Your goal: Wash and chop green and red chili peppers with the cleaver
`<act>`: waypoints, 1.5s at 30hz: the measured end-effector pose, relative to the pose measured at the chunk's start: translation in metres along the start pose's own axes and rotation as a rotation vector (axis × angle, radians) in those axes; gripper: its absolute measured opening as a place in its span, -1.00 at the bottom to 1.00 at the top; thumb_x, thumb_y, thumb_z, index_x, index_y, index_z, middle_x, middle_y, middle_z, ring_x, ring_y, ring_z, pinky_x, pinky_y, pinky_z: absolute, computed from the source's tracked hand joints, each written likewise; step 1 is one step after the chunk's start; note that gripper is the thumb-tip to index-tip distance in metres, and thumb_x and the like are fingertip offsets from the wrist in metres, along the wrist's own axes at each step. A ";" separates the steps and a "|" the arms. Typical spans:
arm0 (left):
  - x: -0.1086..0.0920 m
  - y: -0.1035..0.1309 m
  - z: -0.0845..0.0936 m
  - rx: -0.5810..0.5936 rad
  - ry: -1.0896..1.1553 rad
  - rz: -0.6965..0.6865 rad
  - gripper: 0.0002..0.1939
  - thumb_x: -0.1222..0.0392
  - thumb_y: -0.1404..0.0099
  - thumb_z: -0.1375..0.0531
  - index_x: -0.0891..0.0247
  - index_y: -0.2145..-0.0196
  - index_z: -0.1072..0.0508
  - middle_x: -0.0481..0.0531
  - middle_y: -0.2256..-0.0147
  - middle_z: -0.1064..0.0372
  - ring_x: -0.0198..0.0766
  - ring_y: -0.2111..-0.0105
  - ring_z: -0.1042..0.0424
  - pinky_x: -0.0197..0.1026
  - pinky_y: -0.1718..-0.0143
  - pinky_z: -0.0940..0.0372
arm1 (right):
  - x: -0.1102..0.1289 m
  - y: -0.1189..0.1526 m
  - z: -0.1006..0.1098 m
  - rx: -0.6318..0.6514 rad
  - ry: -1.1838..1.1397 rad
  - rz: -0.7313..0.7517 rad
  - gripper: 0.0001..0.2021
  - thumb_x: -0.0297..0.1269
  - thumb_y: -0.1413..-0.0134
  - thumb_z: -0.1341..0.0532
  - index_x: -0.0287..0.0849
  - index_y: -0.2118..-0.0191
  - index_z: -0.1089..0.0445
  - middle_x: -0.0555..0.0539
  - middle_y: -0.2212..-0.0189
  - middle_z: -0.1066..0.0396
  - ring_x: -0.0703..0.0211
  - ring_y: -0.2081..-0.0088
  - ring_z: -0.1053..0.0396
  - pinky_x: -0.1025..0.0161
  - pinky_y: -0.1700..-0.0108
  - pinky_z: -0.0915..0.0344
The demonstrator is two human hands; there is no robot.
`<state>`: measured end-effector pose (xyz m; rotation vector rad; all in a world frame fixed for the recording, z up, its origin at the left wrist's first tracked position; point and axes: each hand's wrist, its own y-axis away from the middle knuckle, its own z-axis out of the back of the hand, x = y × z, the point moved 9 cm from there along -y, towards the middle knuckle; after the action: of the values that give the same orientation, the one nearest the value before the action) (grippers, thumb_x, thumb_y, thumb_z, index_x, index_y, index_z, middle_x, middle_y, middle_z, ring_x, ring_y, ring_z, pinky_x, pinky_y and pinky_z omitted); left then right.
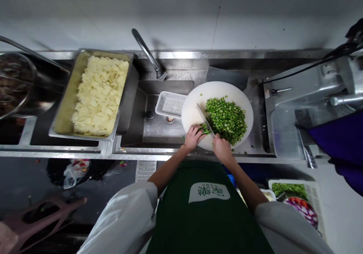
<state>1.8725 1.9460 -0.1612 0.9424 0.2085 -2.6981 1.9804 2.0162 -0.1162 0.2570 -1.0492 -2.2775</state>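
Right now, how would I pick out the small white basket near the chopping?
Start at the steel sink below the tap. Inside the basin, against its right side, lies the white basket, just left of the round white cutting board. It is the only rectangular, perforated white thing there; the board is round and carries chopped greens.

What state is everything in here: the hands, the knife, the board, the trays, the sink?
Left hand: pressed on uncut green stalks.
Right hand: gripping the knife, blade on the round board.
Chopped greens: piled on the board.
Steel tray: full of pale slices.
Sink: no water visible; white basket inside.
Tap: not running.
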 end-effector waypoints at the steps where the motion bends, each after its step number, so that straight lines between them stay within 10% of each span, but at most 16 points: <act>1: 0.000 0.001 -0.001 0.005 0.009 -0.015 -0.78 0.05 -0.41 -0.13 0.17 0.10 -0.47 0.15 0.07 -0.42 -0.07 -0.06 -0.35 0.12 -0.12 -0.32 | 0.001 0.000 0.000 -0.002 0.002 0.005 -0.71 -0.32 -0.39 0.12 -0.28 -0.01 -0.27 -0.31 0.22 -0.53 -0.03 0.17 -0.53 0.19 0.14 -0.29; 45: -0.008 -0.005 -0.013 0.040 -0.160 -0.109 -0.74 0.18 -0.48 0.01 0.26 0.09 -0.46 0.10 0.20 -0.44 -0.14 0.16 -0.38 -0.06 0.07 -0.30 | 0.020 -0.003 0.013 0.064 0.099 0.041 -0.72 -0.33 -0.38 0.10 -0.30 -0.01 -0.26 -0.34 0.18 -0.52 -0.03 0.14 -0.52 0.23 0.14 -0.29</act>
<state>1.8849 1.9560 -0.1660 0.7414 0.1786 -2.8714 1.9580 2.0135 -0.1084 0.3679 -1.0671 -2.1744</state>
